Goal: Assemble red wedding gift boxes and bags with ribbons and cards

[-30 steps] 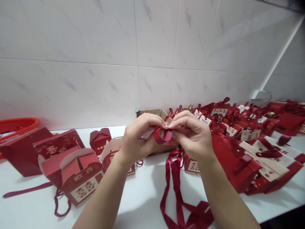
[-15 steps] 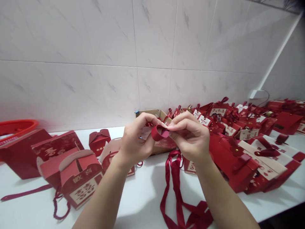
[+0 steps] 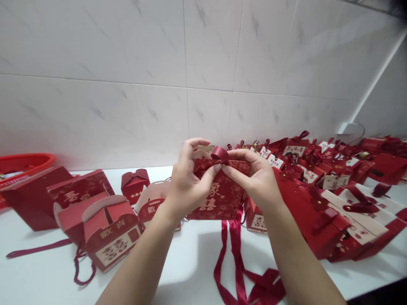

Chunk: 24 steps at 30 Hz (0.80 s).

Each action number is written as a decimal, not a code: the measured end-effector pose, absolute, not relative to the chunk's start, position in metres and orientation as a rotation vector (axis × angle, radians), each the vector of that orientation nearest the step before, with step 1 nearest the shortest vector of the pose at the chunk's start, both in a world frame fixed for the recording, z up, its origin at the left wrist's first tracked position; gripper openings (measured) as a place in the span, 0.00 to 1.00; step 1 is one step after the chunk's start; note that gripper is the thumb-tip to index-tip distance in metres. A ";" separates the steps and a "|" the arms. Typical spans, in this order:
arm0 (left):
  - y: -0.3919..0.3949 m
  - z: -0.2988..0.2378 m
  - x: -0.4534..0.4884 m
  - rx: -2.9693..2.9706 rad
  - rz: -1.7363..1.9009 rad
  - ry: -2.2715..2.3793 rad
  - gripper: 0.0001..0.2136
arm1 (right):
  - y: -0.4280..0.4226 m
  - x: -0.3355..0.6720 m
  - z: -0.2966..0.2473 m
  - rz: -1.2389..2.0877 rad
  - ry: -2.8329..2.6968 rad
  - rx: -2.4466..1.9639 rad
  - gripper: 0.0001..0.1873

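A small dark red gift box with gold characters is held upright above the white counter, its printed face toward me. My left hand pinches its top left edge. From the other side my right hand pinches the top right, fingertips at a loop of red ribbon on the box's top. Both hands are closed on the box and ribbon. Long dark red ribbon ends hang down and trail across the counter below.
Several red and cream gift boxes lie to the left, and a red basket sits at the far left. A dense row of finished red boxes fills the right side. A white tiled wall stands behind.
The red box has come up and turned upright between my hands, its printed face now showing. The ribbon loop has risen to the box's top, and the brown carton behind is now hidden.
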State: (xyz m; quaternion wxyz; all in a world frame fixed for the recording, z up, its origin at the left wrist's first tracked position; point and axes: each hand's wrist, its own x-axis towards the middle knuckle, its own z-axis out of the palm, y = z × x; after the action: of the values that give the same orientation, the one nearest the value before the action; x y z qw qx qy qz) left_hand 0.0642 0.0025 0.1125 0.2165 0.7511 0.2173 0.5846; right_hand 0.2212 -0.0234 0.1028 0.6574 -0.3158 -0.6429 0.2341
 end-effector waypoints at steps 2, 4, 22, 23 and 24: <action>0.002 0.113 0.065 2.048 1.562 0.606 0.17 | -0.023 0.224 0.102 0.577 -1.456 -0.758 0.10; 0.002 0.112 0.066 2.010 1.536 0.617 0.14 | -0.022 0.224 0.102 0.600 -1.433 -0.792 0.10; -0.001 0.121 0.058 2.251 1.669 0.788 0.06 | -0.023 0.218 0.103 0.530 -1.540 -0.851 0.07; -0.002 0.122 0.056 2.289 1.658 0.778 0.05 | -0.024 0.220 0.103 0.593 -1.580 -0.863 0.07; -0.002 0.124 0.054 2.331 1.626 0.765 0.04 | -0.026 0.222 0.105 0.674 -1.620 -0.872 0.07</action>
State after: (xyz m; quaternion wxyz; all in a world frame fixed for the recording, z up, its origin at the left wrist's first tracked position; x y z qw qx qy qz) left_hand 0.0535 -0.0023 0.1238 0.0990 0.7882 0.2585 0.5496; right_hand 0.2222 -0.0256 0.1047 0.5574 -0.3696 -0.6863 0.2856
